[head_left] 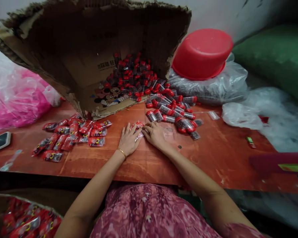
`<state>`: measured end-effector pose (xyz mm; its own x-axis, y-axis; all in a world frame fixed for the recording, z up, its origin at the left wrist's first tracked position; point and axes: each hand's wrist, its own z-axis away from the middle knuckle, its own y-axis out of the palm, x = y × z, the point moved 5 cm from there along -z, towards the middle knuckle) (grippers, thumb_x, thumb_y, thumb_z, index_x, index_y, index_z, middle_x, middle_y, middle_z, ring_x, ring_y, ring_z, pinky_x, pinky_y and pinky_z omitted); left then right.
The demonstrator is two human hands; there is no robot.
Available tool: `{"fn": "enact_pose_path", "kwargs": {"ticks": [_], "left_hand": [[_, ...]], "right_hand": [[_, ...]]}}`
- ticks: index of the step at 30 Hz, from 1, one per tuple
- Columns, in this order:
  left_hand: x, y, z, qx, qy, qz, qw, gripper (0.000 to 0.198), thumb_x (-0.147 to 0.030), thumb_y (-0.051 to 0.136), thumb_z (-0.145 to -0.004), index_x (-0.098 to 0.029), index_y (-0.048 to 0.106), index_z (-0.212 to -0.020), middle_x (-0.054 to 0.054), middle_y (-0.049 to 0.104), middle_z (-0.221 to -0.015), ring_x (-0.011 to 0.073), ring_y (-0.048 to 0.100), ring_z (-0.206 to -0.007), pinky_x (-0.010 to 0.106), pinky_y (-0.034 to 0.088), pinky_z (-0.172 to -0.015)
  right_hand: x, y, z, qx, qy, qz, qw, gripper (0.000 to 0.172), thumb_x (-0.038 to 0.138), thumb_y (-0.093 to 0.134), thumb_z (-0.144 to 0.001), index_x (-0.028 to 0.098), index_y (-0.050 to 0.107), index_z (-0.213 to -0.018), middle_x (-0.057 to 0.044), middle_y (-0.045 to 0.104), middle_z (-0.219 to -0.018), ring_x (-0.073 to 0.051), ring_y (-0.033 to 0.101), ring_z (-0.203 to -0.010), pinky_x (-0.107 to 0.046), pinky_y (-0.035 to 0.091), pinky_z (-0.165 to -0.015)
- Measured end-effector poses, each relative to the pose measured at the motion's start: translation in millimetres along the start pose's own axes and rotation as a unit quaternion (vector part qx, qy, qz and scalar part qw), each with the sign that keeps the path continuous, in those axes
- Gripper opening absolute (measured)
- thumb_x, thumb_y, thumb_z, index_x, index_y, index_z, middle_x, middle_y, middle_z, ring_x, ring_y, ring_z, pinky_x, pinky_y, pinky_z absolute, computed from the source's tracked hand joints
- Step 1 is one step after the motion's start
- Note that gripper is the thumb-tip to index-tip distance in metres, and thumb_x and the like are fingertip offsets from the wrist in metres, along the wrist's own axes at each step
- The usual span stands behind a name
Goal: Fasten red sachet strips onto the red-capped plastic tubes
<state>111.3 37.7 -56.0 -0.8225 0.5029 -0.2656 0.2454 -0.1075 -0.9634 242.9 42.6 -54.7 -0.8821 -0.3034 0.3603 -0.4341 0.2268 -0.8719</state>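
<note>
Both hands meet over a small red printed packet (138, 125) on the reddish-brown table (149, 165). My left hand (129, 140) lies on the packet's left side, fingers apart and flat. My right hand (154, 134) has its fingers bent together at the packet's right edge, pinching it. Right of the hands, a heap of small clear containers with red caps (167, 109) spills from a tipped cardboard box (89, 79). To the left lies a loose pile of red packets with dark contents (73, 132).
A phone (0, 142) lies at the left edge, near pink plastic bags (22, 96). A red basin (203, 54) sits upside down on a filled bag (213, 86) at the back right. Below left, a box holds more red packets (29, 221).
</note>
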Motion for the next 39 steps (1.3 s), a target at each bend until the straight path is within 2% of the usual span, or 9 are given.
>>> {"fn": "enact_pose_path", "kwargs": {"ticks": [7,12,16,19,25,28,31,36,39], "left_hand": [[-3,-3.8,-17,-0.020,0.018,0.019,0.999,0.042,-0.039,0.036,-0.090,-0.028,0.054,-0.127,0.004,0.042,-0.144,0.0321,0.022,-0.138,0.057,0.016,-0.109],[-1,-16.0,-33,-0.071,-0.036,0.032,0.996,0.041,-0.041,0.037,-0.090,-0.027,0.059,-0.122,0.007,0.051,-0.137,0.0326,0.025,-0.137,0.059,0.015,-0.109],[3,-15.5,-47,-0.035,-0.061,0.006,0.998,0.033,-0.044,0.050,-0.084,-0.029,0.069,-0.107,0.007,0.055,-0.133,0.0367,0.029,-0.134,0.061,0.017,-0.107],[4,-12.7,-51,-0.014,-0.079,0.004,0.997,0.028,-0.040,0.050,-0.084,-0.033,0.070,-0.103,0.003,0.059,-0.128,0.0355,0.034,-0.132,0.061,0.019,-0.107],[5,-13.7,-49,-0.040,-0.112,0.034,0.992,0.027,-0.036,0.049,-0.085,-0.029,0.072,-0.097,0.004,0.062,-0.124,0.0336,0.038,-0.130,0.058,0.019,-0.108],[9,-21.8,-44,-0.096,-0.138,0.062,0.984,0.029,-0.038,0.049,-0.085,-0.028,0.072,-0.099,0.006,0.060,-0.126,0.0326,0.039,-0.130,0.057,0.021,-0.107],[7,-32.9,-35,-0.159,-0.142,0.085,0.973,0.030,-0.041,0.051,-0.084,-0.026,0.071,-0.100,0.009,0.058,-0.128,0.0326,0.041,-0.129,0.057,0.023,-0.107],[-12,-47.6,-20,-0.216,-0.090,0.108,0.966,0.025,-0.035,0.054,-0.083,-0.026,0.072,-0.097,0.009,0.057,-0.129,0.0318,0.038,-0.131,0.057,0.018,-0.109],[-14,-50.7,-8,-0.241,-0.121,0.189,0.944,0.032,-0.036,0.058,-0.080,-0.021,0.068,-0.107,0.012,0.058,-0.127,0.0311,0.043,-0.128,0.052,0.025,-0.108]], "right_hand": [[-9,0,6,0.003,0.016,0.003,1.000,0.028,0.030,0.045,-0.091,0.022,0.070,-0.102,-0.011,0.064,-0.095,-0.023,0.052,-0.087,-0.037,0.041,-0.074],[-11,-1,10,-0.016,0.021,-0.031,0.999,0.030,0.029,0.044,-0.091,0.018,0.069,-0.104,-0.012,0.065,-0.099,-0.023,0.053,-0.089,-0.038,0.042,-0.077],[-19,-3,11,-0.048,0.048,-0.095,0.993,0.027,0.027,0.046,-0.089,0.015,0.068,-0.098,-0.011,0.066,-0.097,-0.022,0.056,-0.089,-0.036,0.043,-0.079],[-23,-3,11,-0.055,0.062,-0.119,0.989,0.024,0.027,0.048,-0.088,0.017,0.068,-0.095,-0.010,0.067,-0.095,-0.022,0.058,-0.088,-0.037,0.043,-0.080],[-25,-5,10,-0.072,0.062,-0.172,0.980,0.023,0.029,0.048,-0.087,0.018,0.067,-0.090,-0.009,0.068,-0.090,-0.021,0.060,-0.086,-0.036,0.045,-0.080],[-30,-10,12,-0.120,0.093,-0.239,0.959,0.026,0.034,0.046,-0.088,0.017,0.065,-0.092,-0.009,0.068,-0.090,-0.020,0.060,-0.084,-0.035,0.046,-0.079],[-29,-12,11,-0.148,0.148,-0.325,0.922,0.031,0.044,0.049,-0.084,0.017,0.063,-0.091,-0.008,0.067,-0.088,-0.019,0.060,-0.081,-0.034,0.047,-0.077],[-4,-5,2,-0.088,0.203,-0.497,0.839,0.035,0.051,0.057,-0.074,0.016,0.063,-0.078,-0.002,0.065,-0.072,-0.015,0.057,-0.064,-0.027,0.047,-0.063],[6,-6,2,-0.099,0.227,-0.526,0.814,0.035,0.050,0.053,-0.075,0.017,0.059,-0.064,0.000,0.059,-0.060,-0.012,0.051,-0.056,-0.025,0.043,-0.057]]}}
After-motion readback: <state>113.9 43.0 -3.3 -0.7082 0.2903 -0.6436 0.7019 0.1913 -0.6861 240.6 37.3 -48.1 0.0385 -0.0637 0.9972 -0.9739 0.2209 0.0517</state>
